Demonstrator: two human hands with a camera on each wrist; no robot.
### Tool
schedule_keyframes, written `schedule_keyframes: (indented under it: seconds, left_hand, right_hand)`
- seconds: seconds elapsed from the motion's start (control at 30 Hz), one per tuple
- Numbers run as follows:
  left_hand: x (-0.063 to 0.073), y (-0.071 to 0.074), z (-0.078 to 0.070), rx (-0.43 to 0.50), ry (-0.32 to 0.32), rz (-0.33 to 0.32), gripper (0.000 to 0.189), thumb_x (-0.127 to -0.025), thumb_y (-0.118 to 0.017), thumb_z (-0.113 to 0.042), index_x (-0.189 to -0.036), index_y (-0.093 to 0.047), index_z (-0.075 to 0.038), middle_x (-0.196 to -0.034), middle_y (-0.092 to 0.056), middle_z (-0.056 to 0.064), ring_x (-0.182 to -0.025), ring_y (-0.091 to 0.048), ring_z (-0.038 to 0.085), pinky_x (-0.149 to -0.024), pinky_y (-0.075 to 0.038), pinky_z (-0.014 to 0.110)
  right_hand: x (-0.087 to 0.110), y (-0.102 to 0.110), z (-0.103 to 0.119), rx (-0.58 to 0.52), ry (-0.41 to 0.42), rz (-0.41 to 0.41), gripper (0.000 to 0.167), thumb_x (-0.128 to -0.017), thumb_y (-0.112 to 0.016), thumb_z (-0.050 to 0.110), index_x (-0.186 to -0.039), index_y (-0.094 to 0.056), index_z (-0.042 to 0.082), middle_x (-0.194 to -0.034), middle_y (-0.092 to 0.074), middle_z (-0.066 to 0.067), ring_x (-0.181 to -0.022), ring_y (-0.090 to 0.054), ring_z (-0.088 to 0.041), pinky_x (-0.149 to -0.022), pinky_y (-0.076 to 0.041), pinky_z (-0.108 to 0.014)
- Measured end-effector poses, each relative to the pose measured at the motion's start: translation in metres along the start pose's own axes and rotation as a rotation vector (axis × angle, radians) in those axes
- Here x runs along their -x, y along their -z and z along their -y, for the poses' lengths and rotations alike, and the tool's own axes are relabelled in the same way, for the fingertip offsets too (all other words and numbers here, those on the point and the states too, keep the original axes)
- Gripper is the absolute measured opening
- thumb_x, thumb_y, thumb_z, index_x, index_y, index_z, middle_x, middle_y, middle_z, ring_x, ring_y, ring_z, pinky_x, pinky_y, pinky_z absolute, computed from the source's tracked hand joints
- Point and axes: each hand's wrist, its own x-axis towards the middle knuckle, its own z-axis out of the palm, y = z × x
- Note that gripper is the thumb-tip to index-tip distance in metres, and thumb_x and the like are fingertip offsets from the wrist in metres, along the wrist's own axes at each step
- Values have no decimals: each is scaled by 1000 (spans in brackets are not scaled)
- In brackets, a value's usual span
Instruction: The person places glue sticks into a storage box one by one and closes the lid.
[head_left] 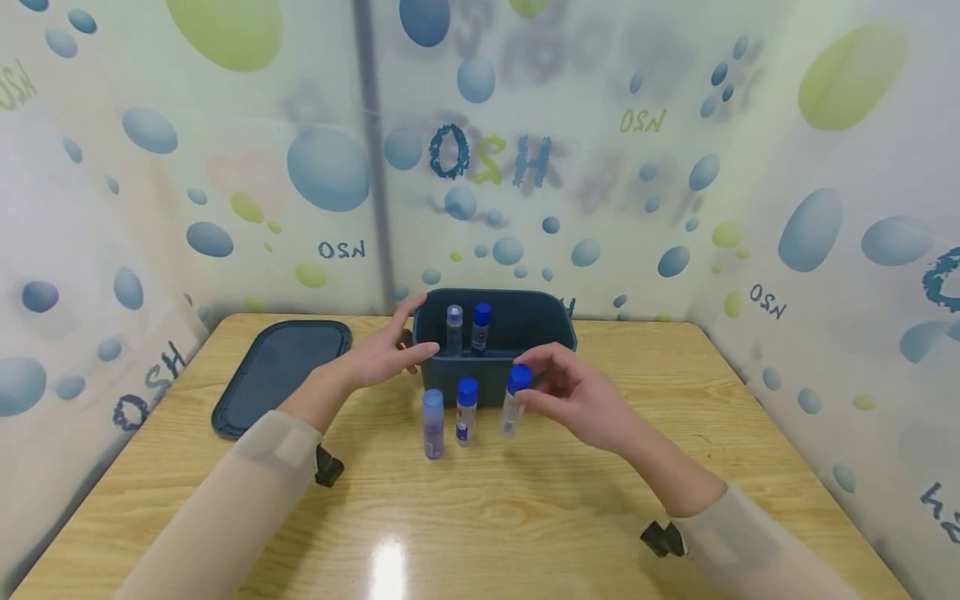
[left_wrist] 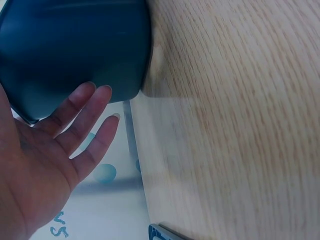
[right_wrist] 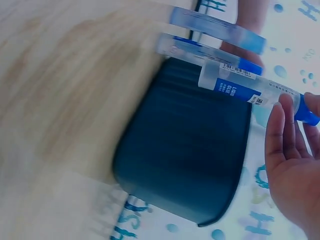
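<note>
My right hand (head_left: 573, 396) pinches a clear liquid glue bottle (right_wrist: 235, 92) by its blue cap, in front of the dark blue bin (head_left: 480, 379). My left hand (head_left: 375, 354) lies at the bin's left end, thumb over the front corner; its fingers look nearly straight against the wall in the left wrist view. Inside the bin stand a clear-capped glue bottle (head_left: 454, 329) and a blue-capped one (head_left: 481, 329). Before it on the table, a glue bottle with a light blue cap (head_left: 433, 425) and one with a dark blue cap (head_left: 466, 412) stand upright side by side.
A dark blue lid (head_left: 285, 371) lies flat on the wooden table (head_left: 480, 525), left of the bin. Behind the bin and along both sides hang pale curtains (head_left: 525, 242) printed with bubbles and letters.
</note>
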Motion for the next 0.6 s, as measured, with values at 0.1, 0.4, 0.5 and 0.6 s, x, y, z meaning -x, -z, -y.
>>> schedule_keyframes:
  seconds: [0.1, 0.4, 0.5, 0.6]
  left_hand:
    - [0, 0, 0, 5, -1, 1, 96, -108, -61, -61, -177, 2, -40, -112, -70, 18, -102, -76, 35, -86, -57, 41]
    - [-1, -1, 2, 1, 13, -2, 96, -108, -61, -63, -176, 2, -41, -113, -71, 17, -101, -75, 31, -93, -57, 46]
    - [-1, -1, 3, 2, 12, -3, 95, -108, -61, -62, -176, 2, -41, -113, -71, 17, -101, -75, 31, -94, -58, 47]
    - [-2, -2, 3, -2, 12, -6, 95, -108, -61, -63, -176, 2, -42, -113, -71, 17, -101, -76, 31, -94, -58, 47]
  right_hand:
    - [2, 6, 9, -6, 21, -15, 33, -103, -77, 7, -134, -67, 10, -113, -72, -13, -88, -70, -21, -76, -62, -28]
    - [2, 24, 30, 13, 97, -70, 36, -102, -76, 3, -137, -66, 8, -114, -71, -10, -86, -71, -18, -72, -62, -28]
    - [0, 29, 35, 10, 136, -98, 38, -102, -76, 1, -138, -65, 8, -115, -69, -6, -85, -70, -18, -71, -61, -27]
    - [-4, 34, 38, 11, 179, -139, 39, -100, -76, -2, -137, -65, 7, -114, -69, -2, -84, -70, -18, -71, -60, -25]
